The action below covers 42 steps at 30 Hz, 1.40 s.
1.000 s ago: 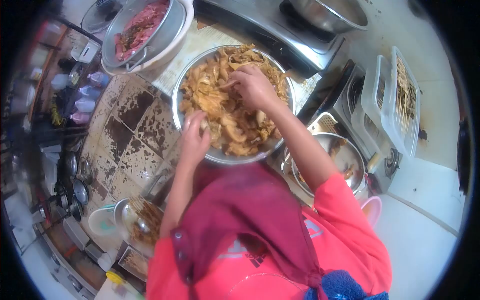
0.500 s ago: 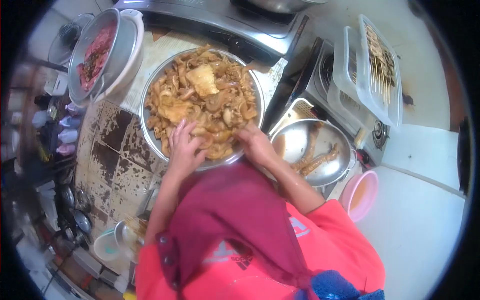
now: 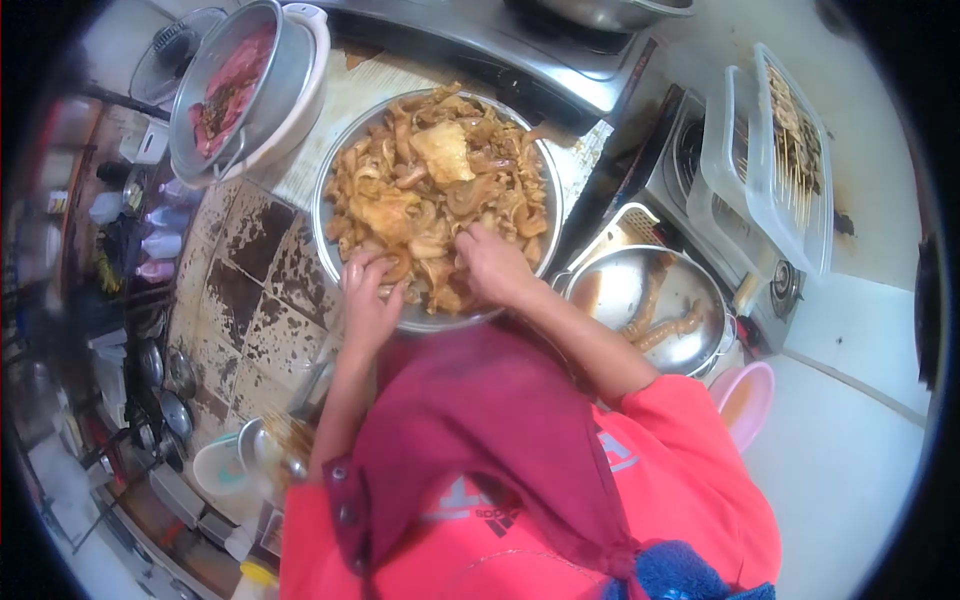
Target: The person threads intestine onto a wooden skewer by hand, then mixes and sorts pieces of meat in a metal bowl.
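A wide round metal tray [image 3: 321,222] holds a heap of brown cooked meat pieces [image 3: 440,215], some curled like offal, with a flat yellowish slab [image 3: 443,152] on top. My left hand [image 3: 370,300] is at the tray's near left edge, its fingers bent around a curled brown piece [image 3: 398,263]. Farther right, my right hand [image 3: 492,265] reaches into the near part of the heap. Its fingers are pressed together among the pieces, and what they grip is hidden.
Right of the tray, a two-handled metal pan [image 3: 612,285] contains long brown pieces [image 3: 668,325]. Beyond it are plastic containers [image 3: 760,200] with skewers and a pink bowl [image 3: 762,400]. Raw red meat [image 3: 232,95] fills a bowl at upper left. A gas stove [image 3: 470,45] stands behind.
The view has shifted, so the surroundings appear farther right. My right hand has moved from the tray's right edge inward over the heap. My left hand has moved toward the tray's left rim.
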Available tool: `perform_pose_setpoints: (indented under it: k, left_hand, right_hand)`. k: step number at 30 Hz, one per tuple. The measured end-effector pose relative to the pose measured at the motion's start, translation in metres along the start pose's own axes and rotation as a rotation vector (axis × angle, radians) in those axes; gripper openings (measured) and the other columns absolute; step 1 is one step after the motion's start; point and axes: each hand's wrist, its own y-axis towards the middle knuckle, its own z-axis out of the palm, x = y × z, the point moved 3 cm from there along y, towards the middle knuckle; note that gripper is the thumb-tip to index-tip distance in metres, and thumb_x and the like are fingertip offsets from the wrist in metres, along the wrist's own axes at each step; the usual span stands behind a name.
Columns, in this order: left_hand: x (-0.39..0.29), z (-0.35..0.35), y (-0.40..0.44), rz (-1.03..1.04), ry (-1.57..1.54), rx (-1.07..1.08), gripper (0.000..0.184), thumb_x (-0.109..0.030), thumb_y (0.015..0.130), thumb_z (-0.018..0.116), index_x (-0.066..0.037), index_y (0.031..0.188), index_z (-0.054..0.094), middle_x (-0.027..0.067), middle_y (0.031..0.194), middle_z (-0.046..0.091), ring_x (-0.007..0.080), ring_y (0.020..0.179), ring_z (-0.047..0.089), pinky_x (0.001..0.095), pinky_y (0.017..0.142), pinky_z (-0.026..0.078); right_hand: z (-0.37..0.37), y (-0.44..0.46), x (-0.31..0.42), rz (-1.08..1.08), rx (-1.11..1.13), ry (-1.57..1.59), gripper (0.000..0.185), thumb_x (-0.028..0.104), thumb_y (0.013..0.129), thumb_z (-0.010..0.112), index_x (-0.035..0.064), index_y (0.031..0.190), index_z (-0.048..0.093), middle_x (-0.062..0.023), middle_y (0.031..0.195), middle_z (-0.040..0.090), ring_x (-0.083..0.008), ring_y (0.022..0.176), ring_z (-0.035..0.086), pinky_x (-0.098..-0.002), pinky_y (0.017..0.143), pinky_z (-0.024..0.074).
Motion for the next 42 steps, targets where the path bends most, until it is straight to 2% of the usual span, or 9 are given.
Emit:
perform_pose_setpoints:
  k: [6,15,21,31,33,35,37,39,42]
  left_hand:
    - [0.0,0.003,-0.003,-0.038,-0.028,-0.001,0.032,-0.008,0.07,0.07,-0.002,0.099,0.057,0.0177,0.113,0.05,0.0353,0.11,0.046,0.0413,0.094,0.037]
    - [-0.003,0.003,0.003,-0.055,-0.035,0.01,0.032,-0.007,0.07,0.068,-0.004,0.1,0.057,0.0156,0.113,0.05,0.0349,0.109,0.045,0.042,0.094,0.037]
    - [0.0,0.006,0.003,-0.06,-0.034,0.032,0.033,-0.007,0.07,0.068,-0.004,0.101,0.057,0.0157,0.114,0.05,0.0346,0.11,0.045,0.0419,0.094,0.036]
    - [0.002,0.006,0.005,-0.079,-0.065,0.048,0.033,-0.006,0.069,0.068,-0.003,0.1,0.056,0.0169,0.113,0.05,0.0354,0.109,0.044,0.0425,0.094,0.036]
    - [0.001,0.003,0.007,-0.062,-0.074,0.038,0.033,-0.007,0.069,0.069,-0.003,0.1,0.056,0.0162,0.112,0.05,0.0352,0.108,0.045,0.0423,0.093,0.036]
    - [0.0,0.003,0.009,-0.064,-0.061,0.03,0.033,-0.007,0.069,0.069,-0.004,0.1,0.056,0.0156,0.111,0.051,0.0349,0.107,0.045,0.042,0.092,0.037]
    - [-0.002,0.004,0.008,-0.083,-0.036,0.039,0.033,-0.007,0.069,0.069,-0.004,0.1,0.056,0.0149,0.11,0.051,0.0346,0.106,0.045,0.0418,0.092,0.037]
    - [-0.004,0.003,0.01,-0.079,-0.034,0.044,0.034,-0.006,0.069,0.07,-0.004,0.099,0.057,0.0146,0.111,0.051,0.0342,0.107,0.045,0.0413,0.092,0.037]
    - [0.0,0.001,0.007,-0.077,-0.056,0.041,0.032,-0.007,0.069,0.07,-0.003,0.099,0.057,0.0152,0.113,0.051,0.0344,0.109,0.046,0.0413,0.093,0.037]
  right_hand:
    - [-0.02,-0.006,-0.013,0.029,-0.239,0.252,0.018,0.014,0.083,0.06,0.0018,0.093,0.053,-0.0209,0.087,0.058,-0.0379,0.082,0.057,-0.0428,0.07,0.0456]
    - [-0.118,-0.078,-0.003,0.086,-0.49,1.016,0.022,0.002,0.087,0.056,0.0033,0.108,0.049,-0.0123,0.103,0.063,-0.0136,0.088,0.059,-0.0249,0.069,0.0475]
    - [-0.16,-0.155,-0.037,0.11,-0.784,1.085,0.021,0.018,0.091,0.058,0.0007,0.102,0.051,-0.0117,0.095,0.062,-0.0173,0.082,0.06,-0.0274,0.075,0.0494]
    - [-0.112,-0.234,-0.155,0.937,-0.63,0.585,0.02,0.02,0.082,0.069,0.0012,0.086,0.061,-0.0078,0.079,0.063,-0.014,0.064,0.057,-0.0263,0.059,0.0441]
    - [-0.11,-0.217,-0.138,0.735,-0.84,-0.394,0.019,0.005,0.075,0.065,-0.002,0.092,0.061,-0.0167,0.084,0.062,-0.0283,0.077,0.06,-0.0398,0.071,0.0473]
    - [-0.116,-0.166,-0.091,0.45,-0.851,-0.502,0.024,0.002,0.073,0.063,0.0016,0.098,0.06,-0.0154,0.092,0.061,-0.0298,0.086,0.059,-0.0402,0.076,0.0473]
    - [-0.102,-0.109,-0.037,0.554,-0.532,0.322,0.032,0.0,0.071,0.062,0.0061,0.102,0.061,-0.0132,0.091,0.058,-0.0308,0.091,0.057,-0.0422,0.081,0.0456]
    - [-0.047,-0.062,-0.031,0.029,-0.336,0.167,0.031,0.003,0.07,0.06,0.0106,0.101,0.062,-0.0135,0.087,0.059,-0.0305,0.086,0.057,-0.0387,0.079,0.0465]
    - [-0.005,-0.021,-0.005,-0.137,-0.087,-0.028,0.022,0.01,0.073,0.059,0.0049,0.094,0.06,-0.0146,0.089,0.059,-0.0306,0.086,0.058,-0.039,0.075,0.0473]
